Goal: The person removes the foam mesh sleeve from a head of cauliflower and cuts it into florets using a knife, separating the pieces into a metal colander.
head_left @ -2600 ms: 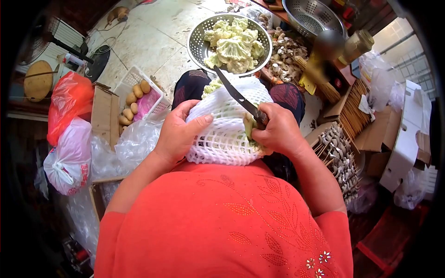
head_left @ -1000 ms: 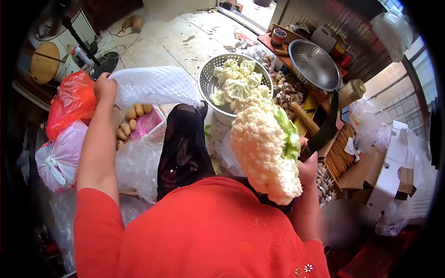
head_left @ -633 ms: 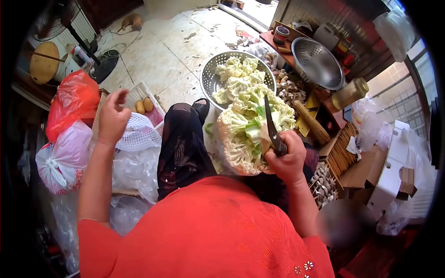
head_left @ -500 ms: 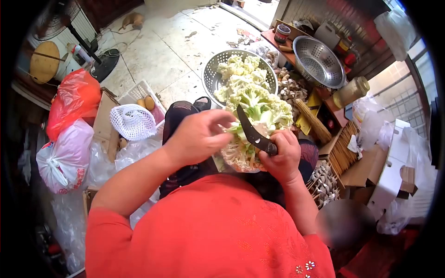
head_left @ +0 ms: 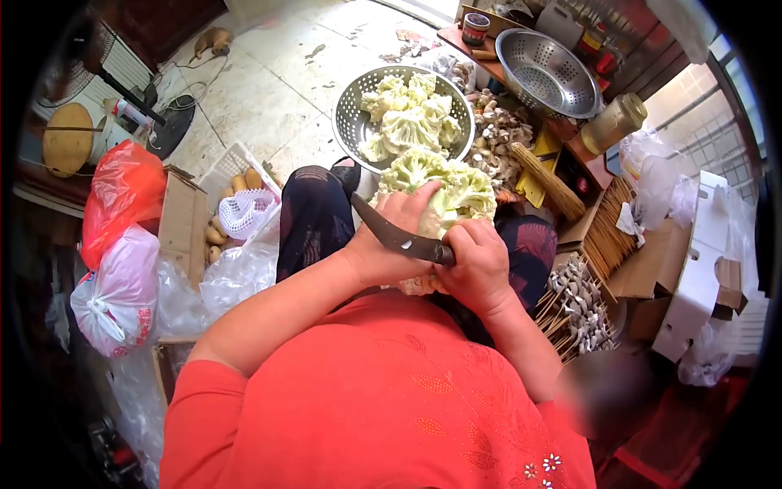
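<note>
My right hand [head_left: 479, 265] is wrapped round the handle of a dark curved knife [head_left: 397, 236], whose blade points up and to the left across my other wrist. My left hand [head_left: 389, 231] grips the near left side of a cauliflower [head_left: 464, 191] held over my lap; some of its fingers are hidden by the florets and the blade. Right-hand fingers also press close to the cauliflower's lower edge. Just beyond stands a metal colander [head_left: 349, 114] with cut cauliflower pieces [head_left: 411, 122] in it.
An oval metal strainer [head_left: 547, 73] and a jar [head_left: 615, 124] are at the right. Skewers [head_left: 607, 216] and skewered pieces [head_left: 580, 301] lie below them. At left are a white basket [head_left: 220, 175] with potatoes, plastic bags [head_left: 118, 289] and a fan [head_left: 73, 69]. A small animal [head_left: 212, 41] lies on the floor.
My left hand has moved from open beside the cauliflower to gripping it. The knife blade has swung leftward over that wrist. A white net now sits lower in the basket. The view has shifted slightly.
</note>
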A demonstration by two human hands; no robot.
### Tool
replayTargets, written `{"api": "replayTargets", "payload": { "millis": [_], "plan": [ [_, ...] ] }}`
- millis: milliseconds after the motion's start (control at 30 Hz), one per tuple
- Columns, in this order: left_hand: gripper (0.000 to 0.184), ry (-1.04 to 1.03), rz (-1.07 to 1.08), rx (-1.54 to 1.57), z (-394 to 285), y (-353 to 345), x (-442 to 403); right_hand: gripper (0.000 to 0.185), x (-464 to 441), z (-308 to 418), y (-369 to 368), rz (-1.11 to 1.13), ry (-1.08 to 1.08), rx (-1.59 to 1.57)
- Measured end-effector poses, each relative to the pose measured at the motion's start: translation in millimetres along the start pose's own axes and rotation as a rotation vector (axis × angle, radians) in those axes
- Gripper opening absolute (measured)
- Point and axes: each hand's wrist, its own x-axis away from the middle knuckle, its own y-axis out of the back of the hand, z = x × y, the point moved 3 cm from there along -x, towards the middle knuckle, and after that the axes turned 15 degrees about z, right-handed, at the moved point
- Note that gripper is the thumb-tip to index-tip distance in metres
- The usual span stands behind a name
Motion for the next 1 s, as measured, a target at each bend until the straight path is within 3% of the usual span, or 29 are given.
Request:
{"api": "replayTargets", "payload": {
  "millis": [200, 467, 667, 867, 933, 1000],
  "plan": [
    [0.109, 0.279, 0.185, 0.188, 16.1, -10.8, 5.1, 0.026, -6.0, -2.6, -9.3, 0.073, 0.054, 0.003],
    [0.100, 0.247, 0.137, 0.536, 56.0, -11.9, -4.5, 0.017, -26.6, -3.6, -12.8, 0.153, 0.072, 0.053],
    [0.095, 0.351, 0.142, 0.544, 62.5, 5.3, -18.3, 0.015, -53.8, -15.5, -12.2, 0.179, 0.116, 0.089],
    [0.082, 0.187, -0.032, 0.433, 86.7, 21.4, -33.5, 0.017, -83.4, -27.7, -12.3, 0.181, 0.109, 0.067],
    [0.073, 0.129, -0.140, 0.271, 92.2, 33.1, -44.5, 0.022, -94.9, -37.8, -10.3, 0.091, 0.061, -0.046],
    [0.067, 0.053, -0.195, 0.134, 92.0, 49.7, -57.4, 0.026, -104.1, -49.9, -5.6, 0.140, 0.026, -0.080]
  ]
}}
